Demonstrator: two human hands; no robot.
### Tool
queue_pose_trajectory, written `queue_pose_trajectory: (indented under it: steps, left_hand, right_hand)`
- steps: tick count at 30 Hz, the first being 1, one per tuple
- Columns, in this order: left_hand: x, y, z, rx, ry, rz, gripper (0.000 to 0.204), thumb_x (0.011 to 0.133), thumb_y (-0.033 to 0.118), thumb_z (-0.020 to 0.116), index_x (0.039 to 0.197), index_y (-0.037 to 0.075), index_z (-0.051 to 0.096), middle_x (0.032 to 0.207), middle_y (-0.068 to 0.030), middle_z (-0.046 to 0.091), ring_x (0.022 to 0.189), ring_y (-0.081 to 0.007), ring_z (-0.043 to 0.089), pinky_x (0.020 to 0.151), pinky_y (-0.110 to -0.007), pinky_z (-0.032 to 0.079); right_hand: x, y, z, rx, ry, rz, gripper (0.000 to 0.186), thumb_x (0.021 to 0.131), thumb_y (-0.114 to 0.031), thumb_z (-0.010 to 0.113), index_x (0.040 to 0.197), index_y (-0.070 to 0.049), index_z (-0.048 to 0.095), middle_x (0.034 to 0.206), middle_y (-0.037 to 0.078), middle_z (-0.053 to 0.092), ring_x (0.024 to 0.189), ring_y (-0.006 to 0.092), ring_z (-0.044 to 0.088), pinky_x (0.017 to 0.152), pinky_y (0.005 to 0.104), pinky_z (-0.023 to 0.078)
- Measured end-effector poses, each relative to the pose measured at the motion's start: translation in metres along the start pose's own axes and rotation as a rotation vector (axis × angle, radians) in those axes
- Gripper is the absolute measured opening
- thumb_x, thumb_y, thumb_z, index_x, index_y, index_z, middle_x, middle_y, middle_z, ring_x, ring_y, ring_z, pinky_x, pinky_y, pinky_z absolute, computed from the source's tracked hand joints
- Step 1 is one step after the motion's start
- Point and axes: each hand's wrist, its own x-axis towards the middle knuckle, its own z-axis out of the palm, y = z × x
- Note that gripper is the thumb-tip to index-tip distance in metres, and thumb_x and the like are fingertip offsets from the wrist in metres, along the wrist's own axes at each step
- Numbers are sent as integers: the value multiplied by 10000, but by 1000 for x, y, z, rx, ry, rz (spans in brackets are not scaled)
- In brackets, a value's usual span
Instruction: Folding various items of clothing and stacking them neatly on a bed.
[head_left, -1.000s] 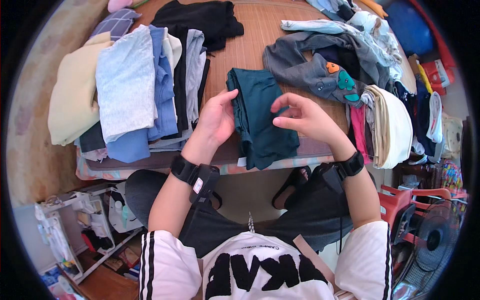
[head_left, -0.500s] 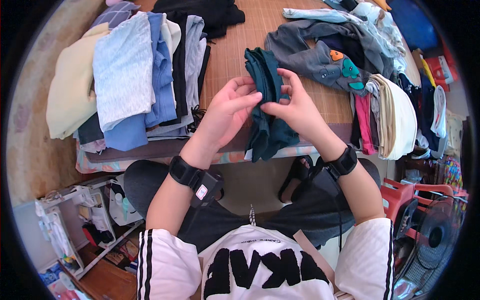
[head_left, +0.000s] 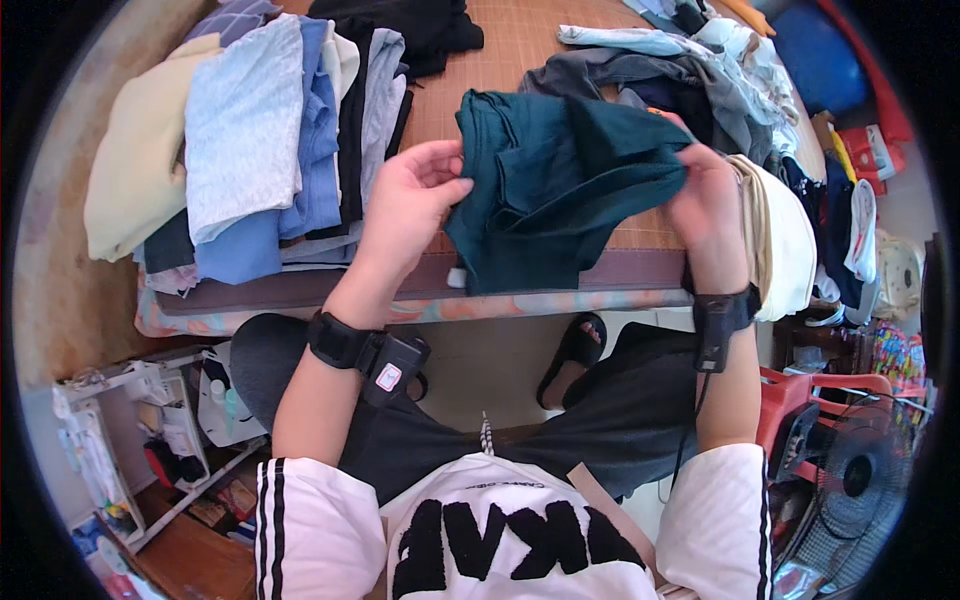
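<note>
A dark green garment [head_left: 570, 180] is stretched sideways between my hands above the near edge of the mat-covered bed. Folds run across it, and a small white tag shows at its lower left corner; its exact kind I cannot make out. My left hand [head_left: 415, 200] pinches its left edge between thumb and fingers. Over on the right, my right hand [head_left: 708, 195] is closed on the garment's gathered end, its fingertips partly hidden by cloth. Behind the garment lies a grey piece of clothing [head_left: 590, 70], spread loosely.
Folded clothes, among them a light grey one [head_left: 245, 130] and a yellow one [head_left: 140, 150], stand in a row on the left. Black clothing [head_left: 420, 35] lies at the back. More folded clothes [head_left: 785, 240] are on the right, above a red chair [head_left: 780, 400] and a fan [head_left: 855, 470].
The green garment was a narrow folded bundle between both hands. Now it is opened out wide, my right hand having moved right with one end and my left slightly left.
</note>
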Motion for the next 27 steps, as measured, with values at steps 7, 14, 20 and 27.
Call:
queue_pose_trajectory:
  steps: [7,14,20,27]
  left_hand:
    - [0,18,3,-142,57,201,332,794,-60,623,1122,-25,593,994,-54,604,930,-102,566,841,-212,459]
    - [-4,41,23,-198,-98,182,323,845,-12,584,1168,4,585,1002,-39,627,926,-84,568,843,-206,439]
    - [-24,59,58,220,-381,456,189,848,-47,561,1027,-27,620,941,-74,654,891,-108,604,790,-218,469]
    - [-40,83,58,327,266,622,175,831,146,666,845,-21,616,732,-18,619,653,-70,571,591,-207,457]
  right_hand:
    - [-23,-51,-41,-87,316,-179,420,794,36,435,1213,23,460,1154,166,543,1038,282,551,966,398,405]
    - [-41,-18,11,-970,-12,-600,213,847,-6,572,1059,-14,584,1085,79,588,1010,116,542,875,268,422]
    - [-57,7,84,-1502,-610,-872,558,646,-32,714,1180,-59,551,1225,123,550,1190,329,480,1056,417,323]
    - [-49,19,83,-1596,-169,-1051,119,734,-102,672,814,-31,619,732,136,625,705,313,612,636,380,486]
